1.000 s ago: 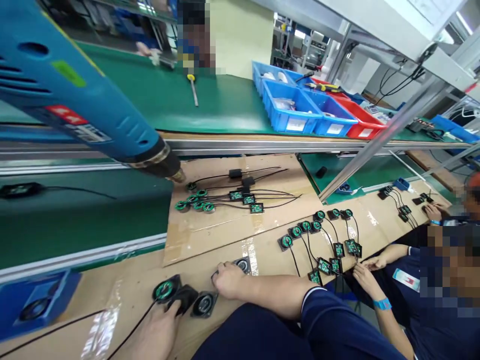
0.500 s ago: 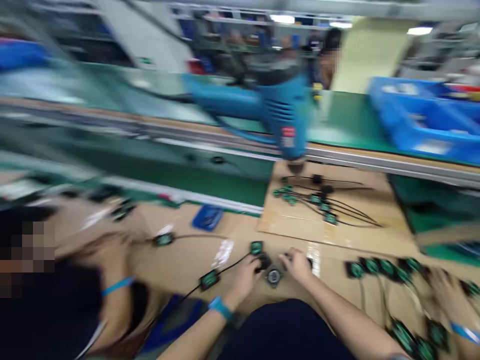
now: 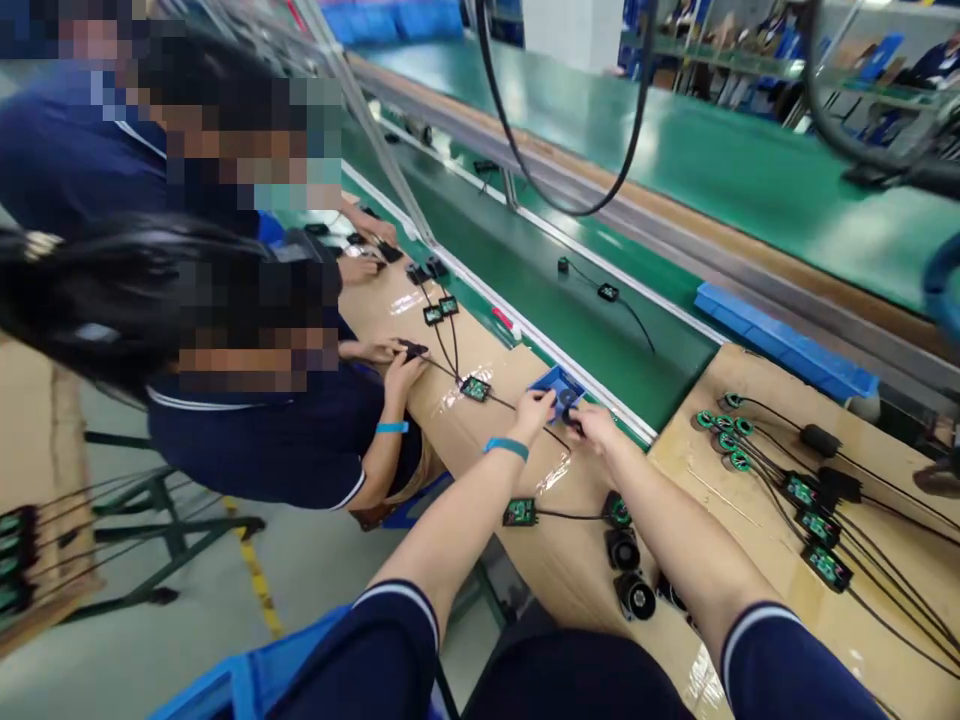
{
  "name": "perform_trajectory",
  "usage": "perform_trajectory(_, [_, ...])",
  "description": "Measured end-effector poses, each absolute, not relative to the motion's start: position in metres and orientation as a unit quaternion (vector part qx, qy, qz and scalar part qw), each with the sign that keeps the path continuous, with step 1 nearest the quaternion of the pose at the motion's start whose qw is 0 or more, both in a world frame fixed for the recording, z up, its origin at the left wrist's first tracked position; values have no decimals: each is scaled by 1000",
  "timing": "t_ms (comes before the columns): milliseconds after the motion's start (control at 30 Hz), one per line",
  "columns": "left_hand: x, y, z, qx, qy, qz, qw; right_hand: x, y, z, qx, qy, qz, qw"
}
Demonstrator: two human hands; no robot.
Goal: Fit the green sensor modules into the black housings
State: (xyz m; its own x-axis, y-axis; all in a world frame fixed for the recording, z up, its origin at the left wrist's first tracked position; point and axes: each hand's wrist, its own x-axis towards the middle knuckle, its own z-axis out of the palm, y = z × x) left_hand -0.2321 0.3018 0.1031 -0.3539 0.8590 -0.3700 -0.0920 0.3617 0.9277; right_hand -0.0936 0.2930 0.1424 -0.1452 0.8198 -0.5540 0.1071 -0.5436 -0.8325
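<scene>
Both my hands reach forward to a small blue tray (image 3: 547, 380) on the cardboard-covered bench. My left hand (image 3: 534, 412) is at the tray's near side with its fingers closed; what they grip is hidden. A small dark round part (image 3: 568, 396) shows in the tray between my hands. My right hand (image 3: 596, 428) pinches a small black part (image 3: 573, 420) beside the tray. Nearer to me lie a circuit board in a black case (image 3: 519, 512), cabled to a round green-faced part (image 3: 618, 509), and black round motor-like parts (image 3: 636, 596).
At the right, cabled boards (image 3: 825, 566) lie on a raised cardboard sheet (image 3: 690, 500). A co-worker (image 3: 262, 440) sits close on my left, hands on a dark cabled part. A green conveyor (image 3: 525, 250) runs behind the bench; a black cable loop (image 3: 570, 212) hangs above.
My view has swung left. My hands have gone from the round parts in front of me to the blue tray. The hanging blue power tool has mostly left the view.
</scene>
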Motion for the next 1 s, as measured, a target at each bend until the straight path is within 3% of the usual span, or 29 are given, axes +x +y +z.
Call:
perform_trajectory(133, [-245,321,92,274,662,489,497,-110,339,141,-579,-400,653,281])
perform_trajectory(233, [-250,293,93,281,656,484,507,-74,316,143,-592,-420,622,294])
perform_trajectory(433, [-279,156,126,320,665,454,499,72,136,150,-636,-504,495,310])
perform_trajectory(533, [-303,71,153,327,697,454,449,130,42,131,-606,-705,295,222])
perform_trajectory(633, [-328,-16,181,323,748,464,347,148,-1,104,-570,-768,229,179])
perform_trajectory(800, [-355,-161,214,259,816,494,150,101,57,80,-579,-763,226,179])
perform_trajectory(1000, [-343,-331,200,134,880,455,29,42,157,68,-546,-803,239,12])
